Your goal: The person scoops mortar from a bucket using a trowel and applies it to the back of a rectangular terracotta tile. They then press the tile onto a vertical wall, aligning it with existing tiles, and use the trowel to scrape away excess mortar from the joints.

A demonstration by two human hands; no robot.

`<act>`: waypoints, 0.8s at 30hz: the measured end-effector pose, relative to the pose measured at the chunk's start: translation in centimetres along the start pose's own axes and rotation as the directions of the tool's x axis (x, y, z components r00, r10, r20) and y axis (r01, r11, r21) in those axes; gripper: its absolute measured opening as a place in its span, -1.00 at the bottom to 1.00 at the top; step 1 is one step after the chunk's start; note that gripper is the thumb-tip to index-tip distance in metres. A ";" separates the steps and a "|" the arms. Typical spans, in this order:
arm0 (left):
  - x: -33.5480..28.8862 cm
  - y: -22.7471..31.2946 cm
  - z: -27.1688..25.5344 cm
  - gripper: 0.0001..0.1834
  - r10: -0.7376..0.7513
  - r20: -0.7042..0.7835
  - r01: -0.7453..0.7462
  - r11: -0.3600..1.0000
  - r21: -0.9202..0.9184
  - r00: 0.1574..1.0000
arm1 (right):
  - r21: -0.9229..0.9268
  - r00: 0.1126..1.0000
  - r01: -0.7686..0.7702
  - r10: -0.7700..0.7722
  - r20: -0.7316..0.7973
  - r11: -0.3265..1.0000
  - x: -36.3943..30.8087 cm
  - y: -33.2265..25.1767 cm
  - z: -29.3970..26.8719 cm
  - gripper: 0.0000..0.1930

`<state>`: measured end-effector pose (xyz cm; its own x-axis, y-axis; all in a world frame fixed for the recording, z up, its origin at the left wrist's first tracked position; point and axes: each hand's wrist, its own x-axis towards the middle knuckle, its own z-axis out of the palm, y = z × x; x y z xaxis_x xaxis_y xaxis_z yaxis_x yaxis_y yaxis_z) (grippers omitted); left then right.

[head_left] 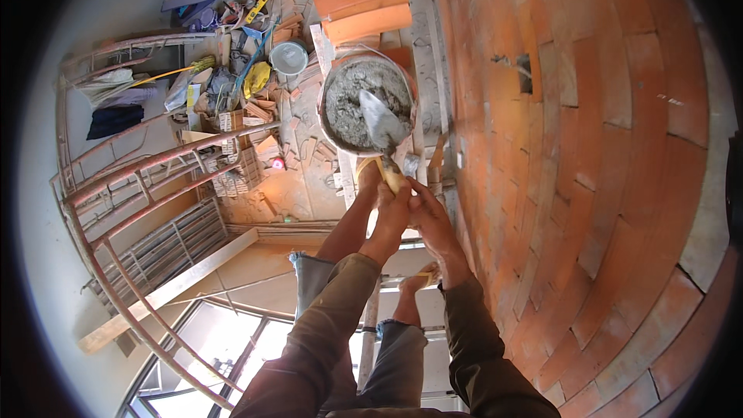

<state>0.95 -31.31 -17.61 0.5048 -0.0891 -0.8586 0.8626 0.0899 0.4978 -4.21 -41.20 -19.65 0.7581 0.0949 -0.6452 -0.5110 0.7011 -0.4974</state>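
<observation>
A bucket (322, 120) of wet grey mortar (350, 93) stands on the plank in front of me. A trowel (379, 118) rests with its smeared blade over the mortar, its handle pointing back toward me. My left hand (389, 213) is wrapped round the wooden handle. Close beside it, my right hand (435, 224) has its fingers bent inward against the handle end and the left hand. Whether anything sits between the right fingers is hidden. My sandalled feet show below, one partly behind the hands.
Orange clay tiles (364, 8) are stacked past the bucket. A tiled brick wall (573, 186) rises close on the right, with a small box opening (525, 73). Left stand scaffold rails (155, 162); lower down lie a pail (289, 58), a yellow bag (257, 79) and broken tile pieces.
</observation>
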 end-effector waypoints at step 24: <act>-1.3 0.6 1.7 -0.51 -0.010 -0.161 -0.041 0.950 -0.309 0.987 | -0.496 0.901 0.041 -0.182 0.394 -0.868 2.0 -14.1 5.1 -0.63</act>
<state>0.86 -32.80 -16.04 0.4847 0.0708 -0.8718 0.7886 0.3959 0.4706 6.53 -47.24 -10.95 0.9358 0.2359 -0.2621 0.2736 -0.9546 0.1175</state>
